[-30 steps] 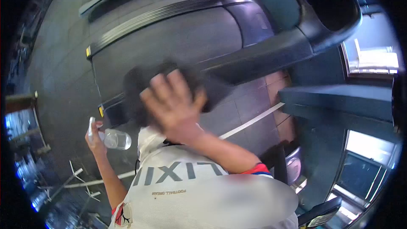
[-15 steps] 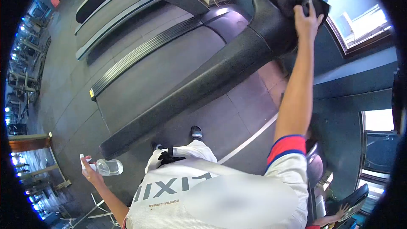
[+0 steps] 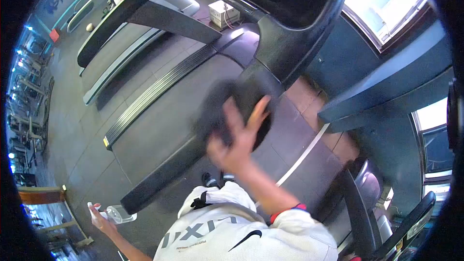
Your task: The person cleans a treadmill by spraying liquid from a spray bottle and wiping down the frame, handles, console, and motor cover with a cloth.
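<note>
Right grip point(image 3: 237, 149) — wide on cloth point(image 3: 246, 99)

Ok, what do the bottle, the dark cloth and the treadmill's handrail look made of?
Bottle: probably clear, glossy plastic; it's see-through.
Dark cloth: seemingly fabric, by its floppy spread; motion blur hides its finish.
Handrail: likely moulded plastic or rubber, matte black, judging by its smooth, dull surface.

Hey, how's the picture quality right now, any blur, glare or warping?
Head view: the right hand and cloth are blurred, the bottle sharper; head view: the upper-right window glares white; head view: strong wide-angle bowing, with black corners.
</note>
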Demonstrator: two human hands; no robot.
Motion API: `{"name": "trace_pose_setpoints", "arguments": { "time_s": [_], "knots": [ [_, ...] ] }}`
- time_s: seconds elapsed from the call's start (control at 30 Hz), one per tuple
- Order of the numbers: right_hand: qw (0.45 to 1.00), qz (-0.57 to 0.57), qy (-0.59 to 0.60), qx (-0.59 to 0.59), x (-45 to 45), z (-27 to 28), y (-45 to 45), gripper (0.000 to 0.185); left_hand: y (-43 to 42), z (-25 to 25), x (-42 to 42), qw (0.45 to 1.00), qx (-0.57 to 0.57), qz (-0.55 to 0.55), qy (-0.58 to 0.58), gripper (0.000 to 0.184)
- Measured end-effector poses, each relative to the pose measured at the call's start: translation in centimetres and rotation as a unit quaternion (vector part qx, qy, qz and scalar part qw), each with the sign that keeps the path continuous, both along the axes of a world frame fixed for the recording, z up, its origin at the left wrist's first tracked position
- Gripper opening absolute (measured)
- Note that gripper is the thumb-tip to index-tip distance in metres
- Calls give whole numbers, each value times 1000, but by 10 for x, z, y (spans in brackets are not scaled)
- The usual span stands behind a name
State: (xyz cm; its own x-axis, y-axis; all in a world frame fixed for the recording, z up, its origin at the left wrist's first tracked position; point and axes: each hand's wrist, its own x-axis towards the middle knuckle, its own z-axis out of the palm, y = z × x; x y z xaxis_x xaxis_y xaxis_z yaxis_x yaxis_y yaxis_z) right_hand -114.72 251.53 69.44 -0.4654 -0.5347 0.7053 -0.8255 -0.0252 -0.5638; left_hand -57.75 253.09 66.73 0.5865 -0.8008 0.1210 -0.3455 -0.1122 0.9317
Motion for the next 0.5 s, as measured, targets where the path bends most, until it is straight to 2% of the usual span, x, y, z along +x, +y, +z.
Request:
{"name": "trace_pose_setpoints", "arguments": {
  "time_s": [0.03, 0.07, 0.1, 0.13, 0.23, 0.27, 0.33, 0.43, 0.5],
  "knots": [
    [999, -24, 26, -7, -25, 9, -5, 61, -5, 9, -6, 999, -28, 8, -24, 52],
    [998, -55, -7, -17, -65, 22, -21, 58, -10, 18, 8, 996, 20, 28, -87, 55],
    [995, -84, -40, -29, -104, 35, -36, 54, -14, 32, 28, 992, 12, 13, -122, 55],
    [994, -109, 1, -23, -159, 40, -53, 51, -17, 43, 43, 989, -1, 4, -148, 55],
    [989, -135, -56, -36, -285, 73, -98, 56, -29, 79, 32, 974, -96, 24, -203, 54],
    [988, -150, -39, -27, -286, 76, -101, 57, -23, 84, 36, 978, -97, 26, -183, 52],
    [981, -193, -18, -11, -275, 74, -104, 58, -29, 100, 43, 970, -108, 29, -217, 57],
    [993, -96, -34, -62, -168, 47, -66, 54, -31, 121, 31, 934, -127, 52, -329, 65],
    [994, -34, -65, -86, -95, 20, -37, 55, -26, 138, 8, 888, -129, 78, -434, 71]
  ]
}}
